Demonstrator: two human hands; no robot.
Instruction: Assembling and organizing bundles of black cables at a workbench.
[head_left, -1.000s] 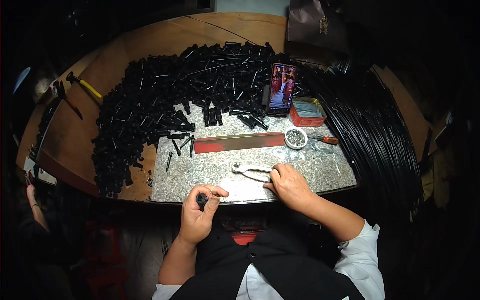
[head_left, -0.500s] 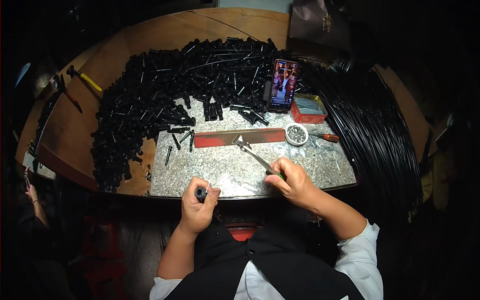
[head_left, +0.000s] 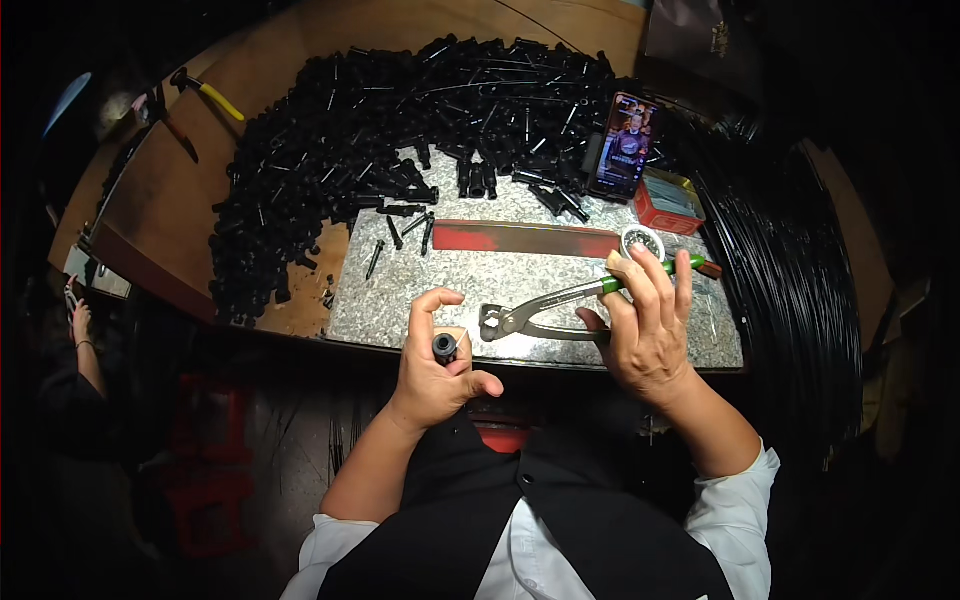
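A short black cylindrical part (head_left: 445,347), its hollow end facing up, sits in the curled grip of my left hand (head_left: 422,375); a thin pale pin or wire shows beside it. My left thumb and forefinger stand away from the part. End-cutting pincers (head_left: 517,320) with green grips are in my right hand (head_left: 652,335), over the stone slab (head_left: 400,310). Their handles are spread, and the jaws point at my left hand without touching it. The fingers of my right hand lie along the upper handle, with the thumb by the lower one.
A long red-brown bar (head_left: 525,238) lies across the slab beside a white cup (head_left: 634,232) of small metal pieces. Behind are a propped phone (head_left: 622,150), a red tin (head_left: 668,218) and heaped black parts (head_left: 330,140). Black rods (head_left: 790,270) fill the right; another person's hand (head_left: 80,320) shows far left.
My right hand has loosened and spread the pincers' handles, bringing the jaws nearer my left hand. The left thumb and forefinger have lifted off the black part. The whole view has shifted.
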